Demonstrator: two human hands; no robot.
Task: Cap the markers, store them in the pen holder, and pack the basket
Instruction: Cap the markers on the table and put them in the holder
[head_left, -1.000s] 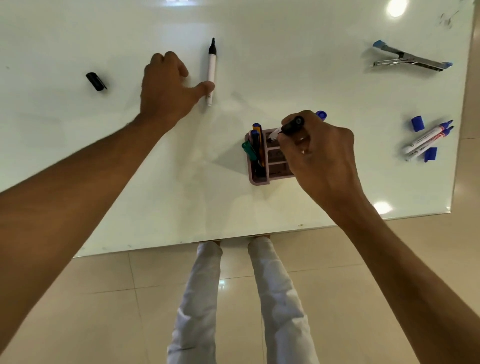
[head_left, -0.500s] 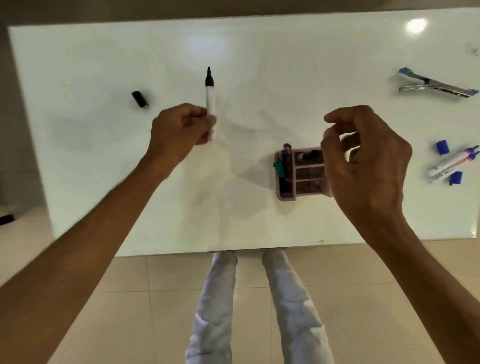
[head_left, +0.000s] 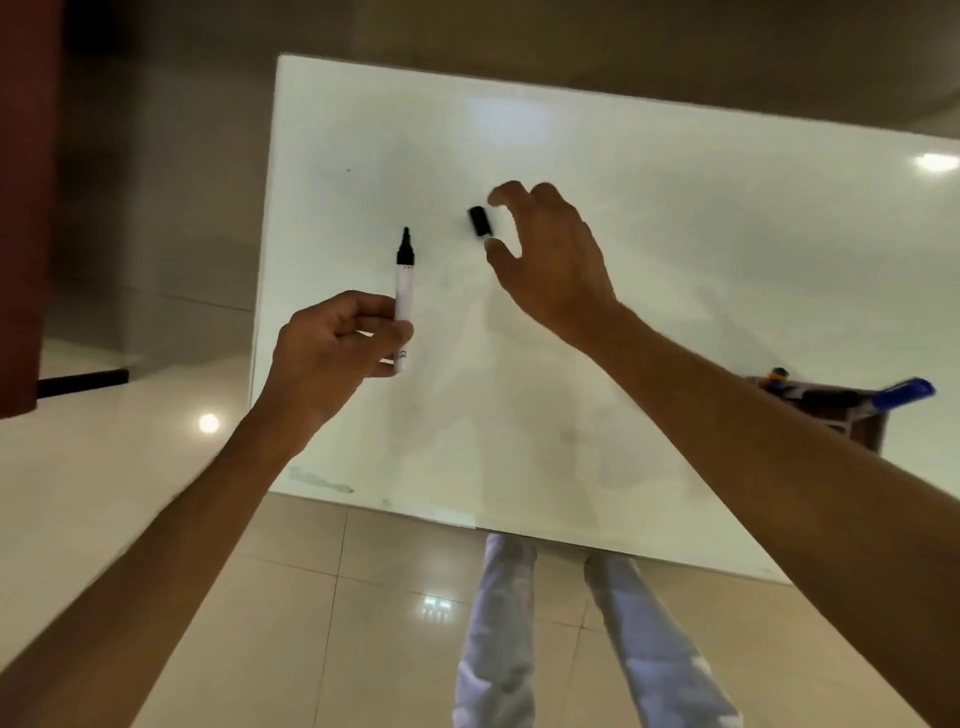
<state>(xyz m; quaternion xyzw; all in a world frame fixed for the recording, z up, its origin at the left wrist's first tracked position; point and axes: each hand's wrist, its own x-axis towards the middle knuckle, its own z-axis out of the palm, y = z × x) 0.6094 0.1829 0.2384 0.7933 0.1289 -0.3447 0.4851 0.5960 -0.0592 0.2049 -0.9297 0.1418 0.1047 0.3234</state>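
The left hand (head_left: 332, 348) grips the lower barrel of an uncapped black marker (head_left: 403, 296), fingers and thumb curled round it, the black tip pointing away over the white tabletop (head_left: 675, 234). The black cap (head_left: 480, 222) lies on the tabletop a little to the right of the marker's tip. The right hand (head_left: 550, 260) hovers at the cap, thumb and fingers spread on either side of it and holding nothing; whether they touch it is unclear. At the right edge, the pen holder (head_left: 862, 421) is partly hidden by the right forearm, with a blue marker (head_left: 904, 392) sticking out.
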